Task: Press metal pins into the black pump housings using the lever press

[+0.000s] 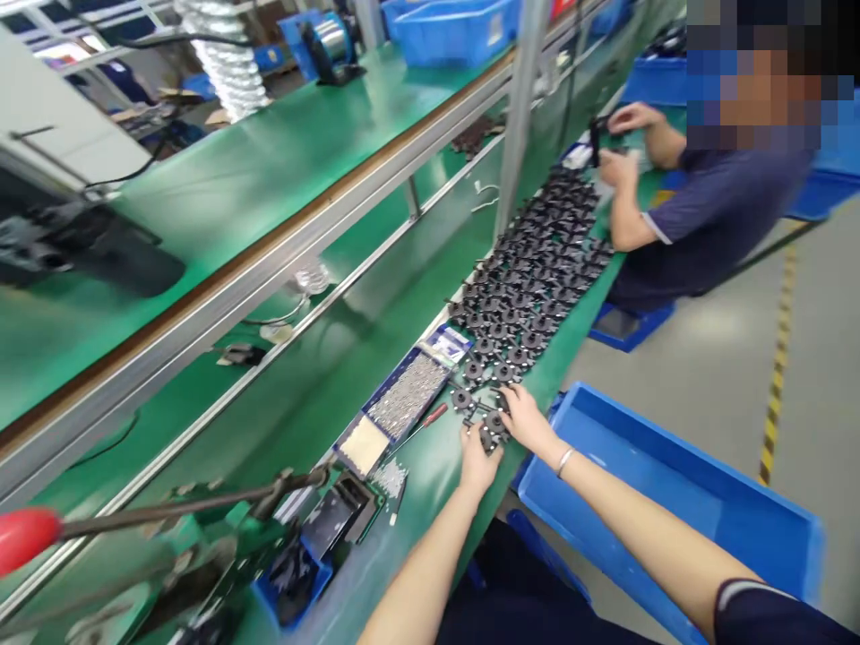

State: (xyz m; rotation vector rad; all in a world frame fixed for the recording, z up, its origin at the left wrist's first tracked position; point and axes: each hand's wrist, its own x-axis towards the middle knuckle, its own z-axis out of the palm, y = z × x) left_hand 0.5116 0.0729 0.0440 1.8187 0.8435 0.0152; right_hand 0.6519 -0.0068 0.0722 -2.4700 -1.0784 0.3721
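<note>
My left hand (478, 457) and my right hand (525, 419) meet at the near end of a long spread of small black plastic parts (537, 260) on the green bench (430, 466). Both hands have their fingers curled around one black part (493, 432) between them. A bracelet shows on my right wrist. Just left of my hands lies a red-handled screwdriver (434, 416) and a flat box of small metal pins (407, 394).
A hand press with a red knob (27, 536) stands at the near left beside a small blue tray (293, 580). An empty blue bin (665, 502) sits at my right. A co-worker (705, 206) handles black parts at the bench's far end. A conveyor (269, 170) runs behind.
</note>
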